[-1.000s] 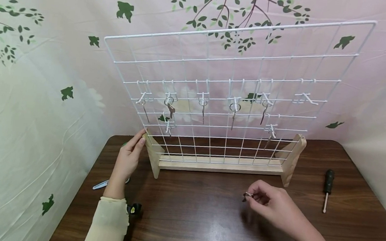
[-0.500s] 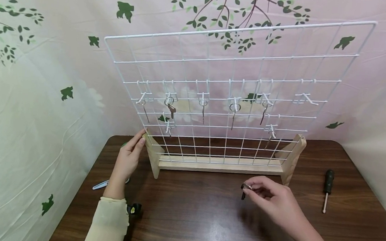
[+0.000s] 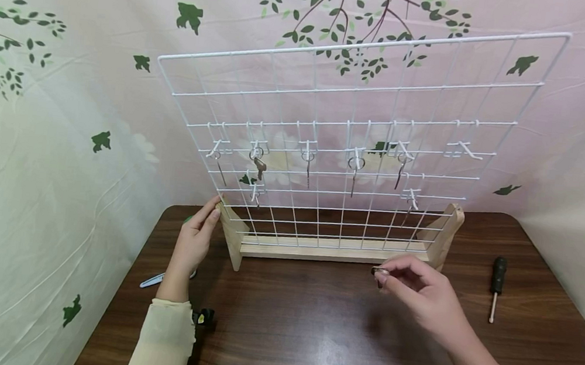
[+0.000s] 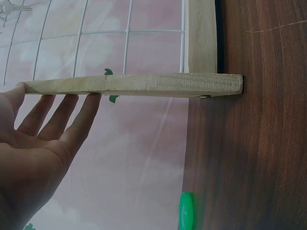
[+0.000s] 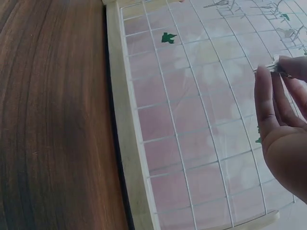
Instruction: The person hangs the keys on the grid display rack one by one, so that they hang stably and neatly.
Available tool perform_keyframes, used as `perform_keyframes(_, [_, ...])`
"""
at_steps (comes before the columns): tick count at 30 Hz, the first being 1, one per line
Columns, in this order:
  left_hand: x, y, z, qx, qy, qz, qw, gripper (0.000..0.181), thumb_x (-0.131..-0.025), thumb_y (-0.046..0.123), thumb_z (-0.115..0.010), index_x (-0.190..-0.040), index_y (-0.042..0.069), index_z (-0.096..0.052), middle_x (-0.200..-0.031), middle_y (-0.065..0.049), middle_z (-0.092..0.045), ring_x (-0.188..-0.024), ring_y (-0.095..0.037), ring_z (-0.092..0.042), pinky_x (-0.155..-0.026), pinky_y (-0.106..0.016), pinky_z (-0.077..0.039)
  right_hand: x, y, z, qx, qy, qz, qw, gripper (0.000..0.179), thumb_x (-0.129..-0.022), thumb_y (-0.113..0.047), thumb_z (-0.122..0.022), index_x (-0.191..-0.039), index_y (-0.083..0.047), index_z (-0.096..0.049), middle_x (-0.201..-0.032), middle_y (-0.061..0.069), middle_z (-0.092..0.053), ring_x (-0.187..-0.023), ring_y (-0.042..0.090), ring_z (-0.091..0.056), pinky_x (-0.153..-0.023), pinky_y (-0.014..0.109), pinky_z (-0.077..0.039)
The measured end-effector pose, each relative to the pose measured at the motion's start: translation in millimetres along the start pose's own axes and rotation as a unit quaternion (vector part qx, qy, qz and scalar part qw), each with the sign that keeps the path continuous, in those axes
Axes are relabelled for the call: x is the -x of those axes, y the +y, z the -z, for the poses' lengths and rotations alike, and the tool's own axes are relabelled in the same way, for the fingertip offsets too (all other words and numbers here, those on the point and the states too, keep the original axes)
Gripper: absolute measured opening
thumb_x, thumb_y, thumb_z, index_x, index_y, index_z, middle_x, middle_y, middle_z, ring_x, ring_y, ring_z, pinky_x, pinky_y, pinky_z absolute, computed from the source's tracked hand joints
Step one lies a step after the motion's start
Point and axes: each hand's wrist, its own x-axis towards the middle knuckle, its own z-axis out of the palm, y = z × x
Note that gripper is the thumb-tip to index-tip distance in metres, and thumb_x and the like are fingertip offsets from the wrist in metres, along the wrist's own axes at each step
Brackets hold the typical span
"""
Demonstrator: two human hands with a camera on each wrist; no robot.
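A white wire grid rack (image 3: 342, 211) stands upright in a pale wooden base (image 3: 333, 254). My left hand (image 3: 194, 240) holds the upper end of its left wooden side piece (image 4: 144, 85); in the left wrist view the fingertips press its outer face and the thumb is at its tip. My right hand (image 3: 427, 292) is in front of the rack's lower right part, pinching a small key on a ring (image 3: 380, 271) between thumb and fingers, which partly hide it. Keys on rings, such as one key (image 3: 259, 167), hang from several white hooks. The upper right hook (image 3: 467, 149) bears nothing.
A screwdriver (image 3: 496, 287) with a dark handle lies on the brown table (image 3: 299, 336) at the right. Partly behind the left forearm lies a light blue tool (image 3: 152, 280). A green round object (image 4: 186, 211) shows left of the rack. A leaf-patterned cloth (image 3: 62, 154) hangs behind.
My right hand has risen a little toward the rack's base, and the key, dangling below the fingers half a second ago, is now turned closer under them. The left hand stays put.
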Motion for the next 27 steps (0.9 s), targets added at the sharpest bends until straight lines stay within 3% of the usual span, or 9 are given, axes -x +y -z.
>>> perform_keyframes(5, [-0.2, 0.8, -0.4, -0.003, -0.001, 0.002, 1.0000, 0.047, -0.114, 0.035, -0.051, -0.161, 0.025, -0.051, -0.167, -0.001, -0.050, -0.157, -0.025, -0.045, -0.129, -0.049, -0.040, -1.4, -6.4, 2.4, 0.001, 0.010, -0.003, 1.0000, 0.013, -0.098, 0.011, -0.069, -0.108, 0.004, -0.071, -0.099, -0.006, -0.080, -0.081, 0.008, -0.076, -0.072, 0.025, -0.065])
perform_keyframes(10, [0.2, 1.6, -0.3, -0.002, -0.004, 0.006, 1.0000, 0.048, -0.114, 0.036, -0.052, -0.161, 0.025, -0.051, -0.167, -0.002, -0.050, -0.157, -0.026, -0.045, -0.130, -0.050, -0.039, -3.4, -16.7, 11.2, 0.016, 0.051, -0.003, 0.9985, 0.016, -0.096, 0.011, -0.070, -0.110, 0.004, -0.071, -0.099, -0.007, -0.081, -0.079, 0.007, -0.075, -0.070, 0.022, -0.063])
perform_keyframes(18, [-0.3, 0.9, 0.1, 0.000, -0.001, 0.007, 1.0000, 0.048, -0.114, 0.036, -0.052, -0.161, 0.025, -0.052, -0.167, -0.001, -0.050, -0.157, -0.026, -0.045, -0.130, -0.050, -0.039, -18.0, -47.9, 38.9, -0.007, 0.120, 0.030, 0.9923, 0.020, -0.094, 0.015, -0.071, -0.113, 0.009, -0.073, -0.092, -0.001, -0.081, -0.071, 0.008, -0.071, -0.060, 0.018, -0.057])
perform_keyframes(23, [-0.5, -0.4, 0.1, -0.001, -0.002, 0.008, 1.0000, 0.048, -0.114, 0.037, -0.052, -0.161, 0.026, -0.051, -0.167, -0.002, -0.050, -0.157, -0.026, -0.045, -0.129, -0.051, -0.039, -34.7, -70.8, 56.8, -0.047, 0.148, 0.075, 0.9850, 0.023, -0.094, 0.018, -0.070, -0.117, 0.017, -0.072, -0.105, 0.002, -0.083, -0.087, 0.006, -0.077, -0.076, 0.013, -0.061])
perform_keyframes(27, [0.5, -0.1, -0.2, -0.005, 0.002, 0.011, 0.9999, 0.049, -0.114, 0.038, -0.051, -0.162, 0.025, -0.050, -0.167, -0.003, -0.050, -0.157, -0.027, -0.045, -0.129, -0.052, -0.039, -46.2, -81.5, 67.4, -0.100, 0.158, 0.081, 0.9791, 0.027, -0.097, 0.015, -0.067, -0.123, 0.018, -0.070, -0.115, 0.005, -0.083, -0.091, 0.009, -0.077, -0.079, 0.014, -0.062])
